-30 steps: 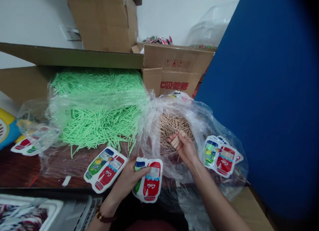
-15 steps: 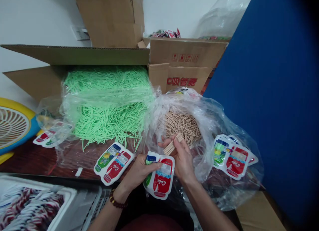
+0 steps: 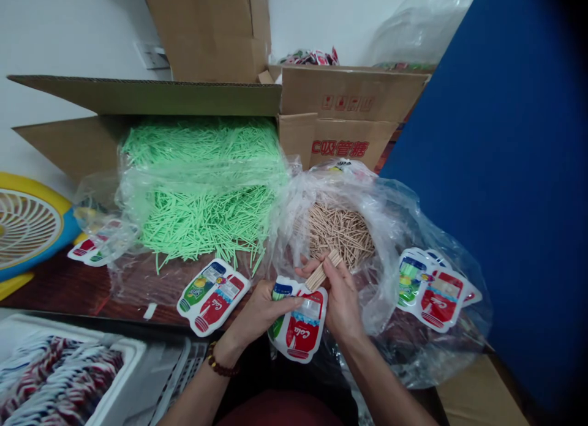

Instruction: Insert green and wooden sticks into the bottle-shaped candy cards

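Observation:
My left hand (image 3: 260, 314) grips a cola-printed pouch (image 3: 304, 331) by its upper left part, thumb across the front; green sticks show through its left compartment. Just above it, my right hand (image 3: 339, 297) is closed around a small bundle of tan sticks (image 3: 323, 272), whose lower end reaches the pouch's top edge. Behind that hand lies a heap of loose tan sticks (image 3: 342, 231) in a clear plastic bag (image 3: 388, 233). Left of my left hand, another cola pouch (image 3: 214, 296) lies flat on the dark table. Several similar pouches (image 3: 441, 300) overlap on the right.
A cardboard box (image 3: 59, 144) lined with plastic holds many thin green sticks (image 3: 206, 221). A white foam box (image 3: 133, 358) of packed pouches stands at lower left, beside a yellow and blue fan (image 3: 68, 227). A blue panel (image 3: 496, 169) rises at the right.
The right hand's tan bundle has come down closer to the pouch's top edge. The left hand keeps its hold on the pouch. The whole view has shifted slightly.

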### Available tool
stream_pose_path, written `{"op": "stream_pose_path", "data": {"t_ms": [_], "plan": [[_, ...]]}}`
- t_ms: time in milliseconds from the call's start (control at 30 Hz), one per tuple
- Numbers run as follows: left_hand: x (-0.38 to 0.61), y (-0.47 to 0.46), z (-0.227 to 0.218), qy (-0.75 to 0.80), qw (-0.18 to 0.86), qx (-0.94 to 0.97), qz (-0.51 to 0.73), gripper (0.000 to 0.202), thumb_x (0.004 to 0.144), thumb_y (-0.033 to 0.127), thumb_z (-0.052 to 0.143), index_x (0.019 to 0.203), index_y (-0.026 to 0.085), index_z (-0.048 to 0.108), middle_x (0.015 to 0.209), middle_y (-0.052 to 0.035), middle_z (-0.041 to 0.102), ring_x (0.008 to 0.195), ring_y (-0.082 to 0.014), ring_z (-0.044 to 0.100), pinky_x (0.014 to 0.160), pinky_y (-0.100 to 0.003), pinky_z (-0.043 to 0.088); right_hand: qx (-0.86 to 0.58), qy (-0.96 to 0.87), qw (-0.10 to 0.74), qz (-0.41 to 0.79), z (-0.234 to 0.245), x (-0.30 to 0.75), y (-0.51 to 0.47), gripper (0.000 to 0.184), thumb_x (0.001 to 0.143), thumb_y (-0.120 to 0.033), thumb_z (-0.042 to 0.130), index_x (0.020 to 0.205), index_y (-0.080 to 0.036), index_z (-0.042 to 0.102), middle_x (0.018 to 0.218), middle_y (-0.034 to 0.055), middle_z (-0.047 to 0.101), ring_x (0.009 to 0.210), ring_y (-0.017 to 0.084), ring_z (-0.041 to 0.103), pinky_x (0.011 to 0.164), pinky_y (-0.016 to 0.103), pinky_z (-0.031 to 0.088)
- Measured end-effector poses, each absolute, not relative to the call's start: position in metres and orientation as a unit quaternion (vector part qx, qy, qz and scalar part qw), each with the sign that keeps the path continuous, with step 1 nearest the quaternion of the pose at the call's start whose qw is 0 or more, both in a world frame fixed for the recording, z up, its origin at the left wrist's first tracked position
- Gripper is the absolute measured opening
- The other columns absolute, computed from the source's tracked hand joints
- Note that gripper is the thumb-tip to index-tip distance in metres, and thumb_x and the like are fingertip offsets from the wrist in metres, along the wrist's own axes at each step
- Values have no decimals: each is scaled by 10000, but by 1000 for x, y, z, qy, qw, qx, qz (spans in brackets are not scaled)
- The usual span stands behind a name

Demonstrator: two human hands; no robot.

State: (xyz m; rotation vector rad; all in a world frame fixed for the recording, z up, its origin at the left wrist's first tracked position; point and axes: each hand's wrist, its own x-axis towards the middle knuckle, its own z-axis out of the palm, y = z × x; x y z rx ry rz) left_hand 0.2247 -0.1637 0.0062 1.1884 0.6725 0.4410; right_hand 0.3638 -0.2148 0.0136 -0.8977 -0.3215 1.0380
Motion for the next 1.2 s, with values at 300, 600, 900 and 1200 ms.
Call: {"op": "stream_pose_path", "data": {"t_ms": [300, 600, 900, 1200], "plan": [[228, -165, 9, 273, 756, 564, 189, 225, 770, 309, 715, 907, 133, 739, 828, -48, 735, 742, -200, 650, 704, -276, 493, -414, -146, 756, 485, 18, 367, -218, 205, 808, -375, 661, 933, -253, 553, 750, -17, 718, 963, 239, 681, 794, 342, 530], [226, -158, 5, 301, 744, 551, 228, 202, 746, 271, 744, 887, 126, 727, 813, -40, 737, 729, -177, 649, 712, -263, 493, -424, -207, 714, 517, 7, 370, -224, 146, 860, -363, 612, 928, -238, 579, 955, 13, 731, 827, 192, 690, 752, 319, 535], [233, -146, 1, 301, 736, 545, 267, 188, 725, 273, 764, 837, 129, 719, 778, -39, 731, 661, -155, 639, 660, -260, 502, -435, -379, 647, 498, 20, 395, -218, 230, 904, -355, 548, 1106, -273, 623, 1183, 41, 665, 1042, 218, 637, 924, 407, 493], [240, -143, 5, 291, 720, 538, 328, 164, 728, 267, 763, 786, 121, 713, 735, -19, 716, 642, -129, 607, 653, -233, 484, -499, -486, 574, 431, 27, 406, -220, 273, 879, -310, 588, 1141, -278, 659, 1153, 18, 680, 1049, 173, 622, 923, 306, 470]]}}
